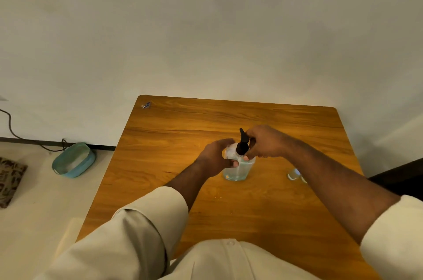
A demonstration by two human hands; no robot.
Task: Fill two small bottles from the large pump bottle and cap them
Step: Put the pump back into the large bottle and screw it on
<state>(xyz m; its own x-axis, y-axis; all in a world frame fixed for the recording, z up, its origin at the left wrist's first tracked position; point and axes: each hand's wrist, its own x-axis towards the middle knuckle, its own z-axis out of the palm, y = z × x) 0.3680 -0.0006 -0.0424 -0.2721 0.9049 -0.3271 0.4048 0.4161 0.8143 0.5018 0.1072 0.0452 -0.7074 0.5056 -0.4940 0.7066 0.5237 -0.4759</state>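
The large clear pump bottle stands upright near the middle of the wooden table, with pale liquid in it. My left hand wraps around its left side. My right hand pinches the black pump head at the collar. A small clear bottle sits on the table to the right, mostly hidden behind my right forearm. I cannot make out a second small bottle or any caps.
A small blue scrap lies at the table's far left corner. On the floor to the left sit a teal basin, a patterned cushion and a black cable. A wall rises just behind the table.
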